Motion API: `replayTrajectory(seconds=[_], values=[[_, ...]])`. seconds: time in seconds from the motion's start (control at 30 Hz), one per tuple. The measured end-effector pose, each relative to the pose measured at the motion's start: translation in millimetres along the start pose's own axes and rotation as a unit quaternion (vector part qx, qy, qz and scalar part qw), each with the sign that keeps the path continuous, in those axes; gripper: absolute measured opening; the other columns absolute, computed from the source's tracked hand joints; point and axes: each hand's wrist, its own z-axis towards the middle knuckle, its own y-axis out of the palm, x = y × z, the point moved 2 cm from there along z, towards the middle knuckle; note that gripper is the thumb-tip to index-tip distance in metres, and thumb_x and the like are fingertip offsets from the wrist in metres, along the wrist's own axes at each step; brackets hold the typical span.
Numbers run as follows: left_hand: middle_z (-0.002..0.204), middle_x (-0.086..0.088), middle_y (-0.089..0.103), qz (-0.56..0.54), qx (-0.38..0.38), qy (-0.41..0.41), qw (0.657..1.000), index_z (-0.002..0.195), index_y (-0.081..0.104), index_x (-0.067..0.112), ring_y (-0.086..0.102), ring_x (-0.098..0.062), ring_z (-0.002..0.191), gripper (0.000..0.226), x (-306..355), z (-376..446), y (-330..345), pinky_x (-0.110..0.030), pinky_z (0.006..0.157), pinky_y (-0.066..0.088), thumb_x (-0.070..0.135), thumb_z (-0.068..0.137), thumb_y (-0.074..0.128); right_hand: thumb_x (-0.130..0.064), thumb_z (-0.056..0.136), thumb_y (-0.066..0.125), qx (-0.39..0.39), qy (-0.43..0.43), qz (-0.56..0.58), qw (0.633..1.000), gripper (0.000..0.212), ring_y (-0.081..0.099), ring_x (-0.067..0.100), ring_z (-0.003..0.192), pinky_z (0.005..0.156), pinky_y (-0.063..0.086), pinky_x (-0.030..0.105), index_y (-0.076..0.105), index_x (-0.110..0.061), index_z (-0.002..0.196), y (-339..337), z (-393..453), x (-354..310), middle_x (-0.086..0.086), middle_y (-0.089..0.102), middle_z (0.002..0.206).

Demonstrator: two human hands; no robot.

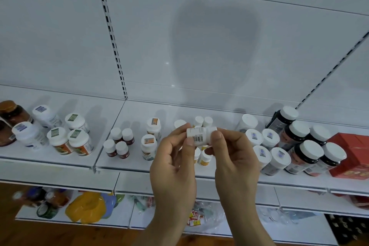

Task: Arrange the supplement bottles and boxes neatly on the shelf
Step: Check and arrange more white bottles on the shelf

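Because the white metal shelf [139,166] is crowded with upright bottles, a slip could knock the small ones below. Left hand [175,158] and right hand [235,158] pinch the small white plastic bottle [200,135] above it; it lies sideways, long axis left-right, barcode facing the camera.

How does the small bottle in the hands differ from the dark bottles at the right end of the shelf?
The held bottle is white and small, lying sideways with its barcode showing; the dark bottles are larger and stand upright. The held bottle is pinched by the left hand and right hand; the dark bottles rest on the shelf. Both have white caps.
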Motion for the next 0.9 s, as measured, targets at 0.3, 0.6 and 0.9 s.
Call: replayTrajectory(seconds=[0.3,0.6,0.9], values=[[0.115,0.019,0.071,-0.014,0.005,0.012,1.000,0.110,0.068,0.019,0.067,-0.006,0.110,0.027,4,2,-6,-0.018,0.088,0.055,0.030,0.088,0.058,-0.031,0.086,0.069,0.007,-0.002,0.001,1.000,0.012,0.072,0.017,0.080,0.069,0.054,0.020,0.072,-0.020,0.091,8,-7,-3,0.000,0.076,0.086],[0.114,0.021,0.071,0.004,0.009,0.010,1.000,0.108,0.069,0.025,0.064,0.002,0.110,0.023,6,1,-10,-0.011,0.083,0.052,0.032,0.088,0.058,-0.028,0.085,0.068,0.023,-0.020,0.007,1.000,0.012,0.072,0.022,0.085,0.075,0.057,0.028,0.073,-0.020,0.094,12,-14,-1,0.002,0.076,0.091],[0.106,0.021,0.072,0.009,0.027,0.015,0.999,0.108,0.070,0.022,0.068,0.002,0.101,0.026,8,1,-13,-0.007,0.078,0.050,0.033,0.087,0.059,-0.017,0.087,0.068,0.002,-0.018,0.036,0.999,0.012,0.073,0.012,0.089,0.076,0.055,0.019,0.072,-0.015,0.098,15,-18,-2,-0.001,0.078,0.095]])
